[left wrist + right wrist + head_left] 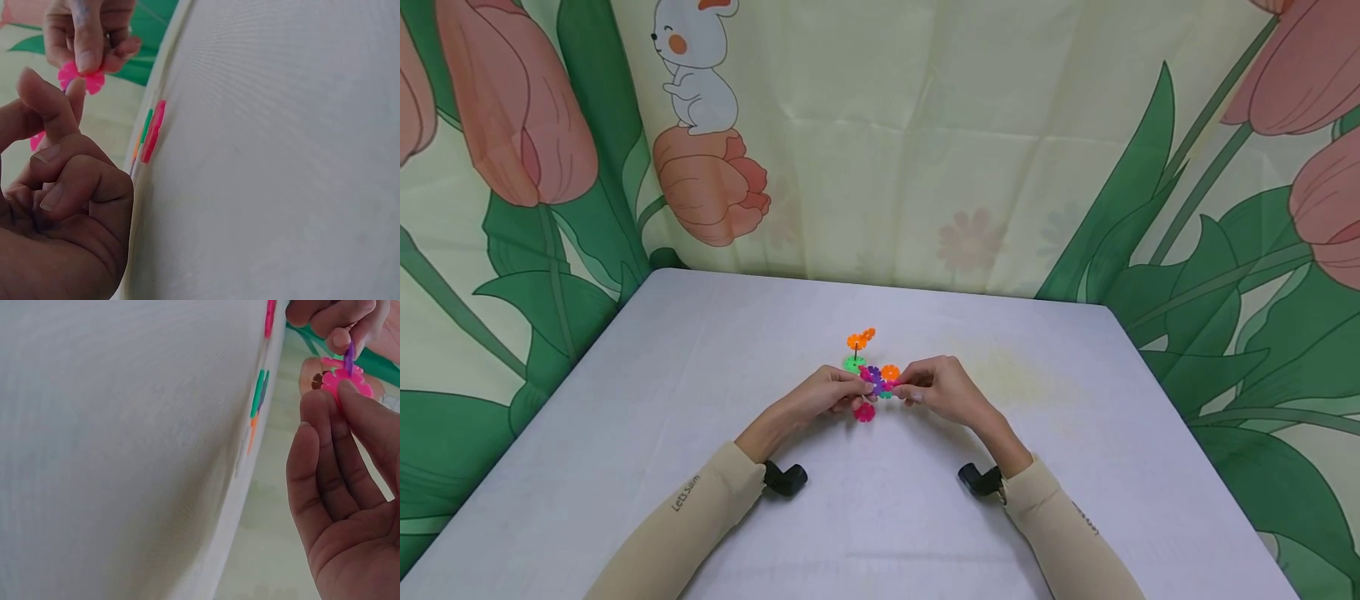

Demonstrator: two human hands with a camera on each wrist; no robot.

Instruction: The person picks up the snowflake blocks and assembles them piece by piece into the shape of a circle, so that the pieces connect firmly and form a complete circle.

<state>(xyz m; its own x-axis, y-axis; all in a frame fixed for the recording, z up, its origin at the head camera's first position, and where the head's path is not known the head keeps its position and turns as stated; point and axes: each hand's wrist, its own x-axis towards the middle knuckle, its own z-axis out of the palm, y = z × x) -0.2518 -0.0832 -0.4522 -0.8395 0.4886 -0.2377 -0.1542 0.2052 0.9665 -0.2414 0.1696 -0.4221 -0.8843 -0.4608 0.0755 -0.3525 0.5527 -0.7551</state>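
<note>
Over the middle of the table, my two hands meet at small flower-shaped plastic building discs. My right hand (943, 389) pinches a pink disc (361, 381) between thumb and fingertips. Edge-on to it stands a purple disc (349, 359), which my left hand (820, 392) grips; the two discs meet at their rims in the right wrist view. Another pink disc (37, 141) shows partly behind the left fingers, mostly hidden. In the left wrist view the right hand's pink disc (95, 82) sits just beyond the left fingertips.
On the white table (880, 517) around the hands lie more discs: a red-pink one (864, 412) nearest me, a green one (853, 364), an orange one (890, 372) and several others. A printed cloth (880, 150) hangs behind the table's far edge.
</note>
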